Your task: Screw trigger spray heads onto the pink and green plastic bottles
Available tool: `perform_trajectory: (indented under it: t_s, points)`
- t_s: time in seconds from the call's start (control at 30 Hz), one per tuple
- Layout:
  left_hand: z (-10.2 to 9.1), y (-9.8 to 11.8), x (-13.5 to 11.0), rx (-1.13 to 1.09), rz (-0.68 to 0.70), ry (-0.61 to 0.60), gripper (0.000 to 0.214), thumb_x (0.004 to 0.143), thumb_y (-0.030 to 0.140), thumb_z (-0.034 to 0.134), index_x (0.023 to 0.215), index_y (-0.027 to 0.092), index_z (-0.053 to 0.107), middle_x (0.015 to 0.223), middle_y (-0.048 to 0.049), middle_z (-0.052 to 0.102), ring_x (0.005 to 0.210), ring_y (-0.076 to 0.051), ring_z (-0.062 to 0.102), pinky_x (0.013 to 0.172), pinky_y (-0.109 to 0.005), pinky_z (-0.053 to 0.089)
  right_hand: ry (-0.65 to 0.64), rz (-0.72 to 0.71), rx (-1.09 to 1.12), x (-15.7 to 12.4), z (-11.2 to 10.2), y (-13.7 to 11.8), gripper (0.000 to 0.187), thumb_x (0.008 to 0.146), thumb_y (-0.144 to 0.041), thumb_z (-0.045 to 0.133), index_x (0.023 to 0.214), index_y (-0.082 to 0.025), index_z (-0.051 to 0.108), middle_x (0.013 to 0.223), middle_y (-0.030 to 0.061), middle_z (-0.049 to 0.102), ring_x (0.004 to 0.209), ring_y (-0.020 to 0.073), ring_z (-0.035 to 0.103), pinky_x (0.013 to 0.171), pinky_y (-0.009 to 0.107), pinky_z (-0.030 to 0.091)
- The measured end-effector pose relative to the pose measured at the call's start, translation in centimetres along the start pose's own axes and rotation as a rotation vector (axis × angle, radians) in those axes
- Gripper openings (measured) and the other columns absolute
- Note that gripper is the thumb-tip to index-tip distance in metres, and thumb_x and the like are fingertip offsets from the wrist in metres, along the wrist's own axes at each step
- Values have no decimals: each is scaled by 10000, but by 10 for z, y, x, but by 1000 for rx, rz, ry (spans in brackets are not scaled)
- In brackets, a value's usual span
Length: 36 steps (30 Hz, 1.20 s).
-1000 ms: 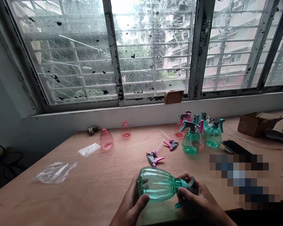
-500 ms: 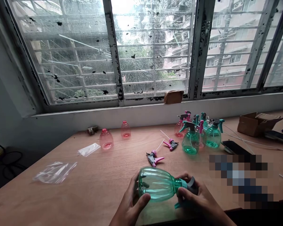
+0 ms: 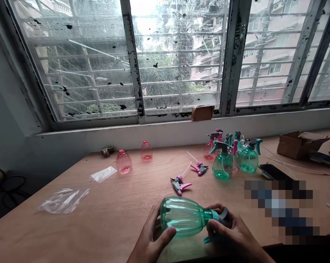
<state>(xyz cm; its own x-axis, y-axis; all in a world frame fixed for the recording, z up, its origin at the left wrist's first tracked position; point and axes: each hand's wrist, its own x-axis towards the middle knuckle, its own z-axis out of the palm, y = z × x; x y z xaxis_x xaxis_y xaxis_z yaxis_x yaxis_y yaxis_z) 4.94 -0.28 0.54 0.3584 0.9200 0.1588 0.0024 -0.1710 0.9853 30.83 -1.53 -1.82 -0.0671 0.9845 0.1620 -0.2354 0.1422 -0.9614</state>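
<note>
A clear green spray bottle [image 3: 182, 216] lies sideways in the air just above the front of the table, its spray head [image 3: 223, 217] pointing right. My left hand [image 3: 155, 233] wraps round its base end, thumb on the near side. At the neck, my right hand [image 3: 230, 228] grips the turquoise collar between thumb and fingers; the trigger's tip shows below. Beyond the bottle lie two loose pink and black spray heads, the nearer one [image 3: 179, 185] and the farther one [image 3: 200, 168], each with a thin tube.
Two pink bottles without heads, one nearer [image 3: 124, 162] and one farther [image 3: 146, 151], stand at the back left. Plastic bags [image 3: 63, 201] lie at left. Several assembled spray bottles [image 3: 222, 166] stand back right, beside a phone [image 3: 276, 171] and a cardboard box [image 3: 296, 146].
The green bottle has dipped very slightly, with both hands still holding it at the same places. Everything else on the table stays as it was.
</note>
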Motion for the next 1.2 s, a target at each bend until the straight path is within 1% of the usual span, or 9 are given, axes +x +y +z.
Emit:
perform_trajectory:
  t_s: [0.13,0.2,0.3,0.43,0.7,0.87,0.97,1.07,1.2]
  points:
    - [2,-7,-2,-61,60,-55,799,865,423,707,1525,393,258,1601,-32,381,1452,-309,368,1217,-467,230,-15,-7,8,0,-1,1,361,769,-415,807,997,-166,679,670,-7,702,603,170,654,569,281,537]
    - [3,-8,-3,-88,66,-65,838,862,422,713,1534,397,214,1617,-36,350,1457,-307,360,1228,-470,187,-15,-5,3,0,-1,1,365,765,-420,808,992,-165,678,648,-9,700,591,169,652,563,278,537]
    - [4,-6,-3,-143,22,-45,901,823,450,749,1535,323,212,1608,-100,352,1430,-329,403,1199,-464,271,-27,8,7,1,0,0,365,754,-430,812,956,-164,665,614,-7,706,559,169,656,544,268,522]
    - [3,1,-1,-180,-32,-66,828,806,452,761,1483,236,335,1490,-161,509,1369,-358,476,1108,-453,418,-18,10,23,1,1,0,348,744,-419,822,907,-173,639,597,-8,712,533,161,648,522,251,503]
    - [5,-2,-3,-69,83,-61,863,843,378,739,1531,348,219,1555,-84,437,1416,-311,421,1189,-453,292,14,-2,26,1,1,0,343,740,-405,830,921,-170,658,635,-10,702,565,161,659,541,254,526]
    - [3,0,-2,-159,-6,-68,910,805,408,773,1534,256,250,1572,-139,408,1405,-360,432,1176,-489,329,27,-5,-87,-2,3,-6,352,723,-420,834,927,-164,705,683,6,716,585,180,675,560,285,554]
    - [2,0,0,-153,-1,-88,955,766,426,807,1534,226,276,1576,-145,405,1421,-374,402,1180,-492,328,28,-4,-87,-2,3,-8,355,725,-421,830,936,-164,708,667,4,714,589,184,669,563,292,562]
    - [2,-3,1,-71,11,-56,942,783,394,799,1541,275,252,1606,-121,359,1441,-365,373,1201,-497,277,38,-7,-77,-2,3,-7,364,718,-427,833,928,-158,706,659,6,709,586,188,664,559,300,569]
    - [4,-8,0,1,69,-38,932,817,338,772,1546,352,191,1602,-81,377,1456,-325,359,1212,-468,261,35,1,-61,-1,3,-5,374,715,-435,832,920,-157,690,639,1,702,573,189,665,557,306,565]
